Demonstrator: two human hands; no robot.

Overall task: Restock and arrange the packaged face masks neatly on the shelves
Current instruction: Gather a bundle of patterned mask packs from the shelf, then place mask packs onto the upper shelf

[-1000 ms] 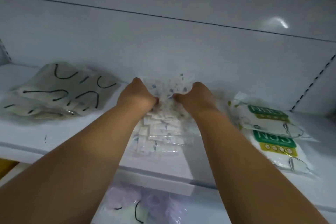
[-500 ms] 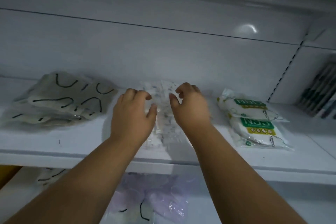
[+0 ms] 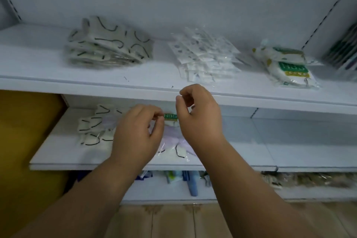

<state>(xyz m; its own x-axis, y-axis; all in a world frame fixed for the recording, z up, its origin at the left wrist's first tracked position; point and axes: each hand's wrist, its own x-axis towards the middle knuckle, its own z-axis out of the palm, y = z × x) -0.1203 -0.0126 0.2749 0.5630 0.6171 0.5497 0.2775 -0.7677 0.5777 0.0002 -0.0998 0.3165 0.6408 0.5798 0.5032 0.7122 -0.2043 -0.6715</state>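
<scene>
On the upper shelf (image 3: 58,81) lie three piles of packaged masks: cream masks with black loops (image 3: 108,44) at the left, clear-wrapped white masks (image 3: 204,56) in the middle, green-labelled packs (image 3: 287,65) at the right. My left hand (image 3: 139,135) and right hand (image 3: 199,114) hang in front of the lower shelf (image 3: 58,152), fingers loosely curled, holding nothing. Behind them on that shelf lie a loose heap of cream masks (image 3: 94,127), lilac masks (image 3: 173,139) and a green-labelled pack (image 3: 171,117), partly hidden by my hands.
A yellow panel (image 3: 25,141) stands at the left of the shelving. The bottom shelf holds toothbrush packs (image 3: 185,179) and wrapped goods (image 3: 309,179). Hanging items (image 3: 345,50) fill the far right bay. Tiled floor (image 3: 173,220) lies below.
Both hands let go of the clear-wrapped white masks on the upper shelf and dropped down in front of the lower shelf. My view pulled back and tilted downward.
</scene>
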